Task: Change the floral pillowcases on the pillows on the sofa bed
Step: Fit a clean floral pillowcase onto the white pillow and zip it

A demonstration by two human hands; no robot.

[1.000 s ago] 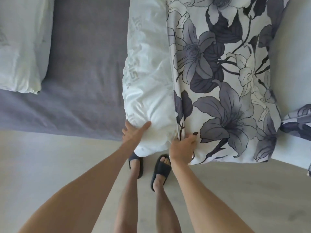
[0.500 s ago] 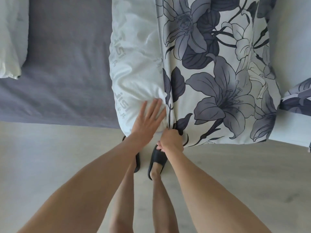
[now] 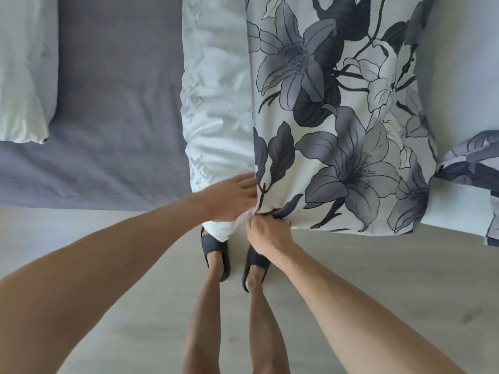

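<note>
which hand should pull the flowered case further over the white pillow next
Right, probably. The right hand already pinches the floral pillowcase at its open edge, while the left hand lies flat on the white pillow, steadying it.

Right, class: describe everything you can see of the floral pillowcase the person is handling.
The floral pillowcase is white cloth printed with large grey and dark lilies and leaves. It covers the right part of a white pillow lying on the grey sofa bed; the pillow's left part is bare. Its open hem runs down the pillow's middle. The right hand pinches the hem's near corner, bunching it, while the left hand presses flat on the pillow beside it.
</note>
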